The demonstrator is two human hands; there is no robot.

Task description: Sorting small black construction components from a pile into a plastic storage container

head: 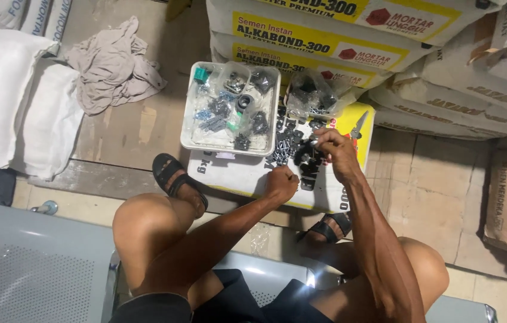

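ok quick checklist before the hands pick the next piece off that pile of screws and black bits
1. Left hand on the white sack beside the pile: ok.
2. Right hand over the pile of screws and black parts, fingertips pinched on something small: what it is, cannot tell.
3. White tray of bagged parts within reach: ok.
4. Pliers lying on the sack near the right hand: ok.
5. Clear bag of parts sits open or closed: cannot tell.
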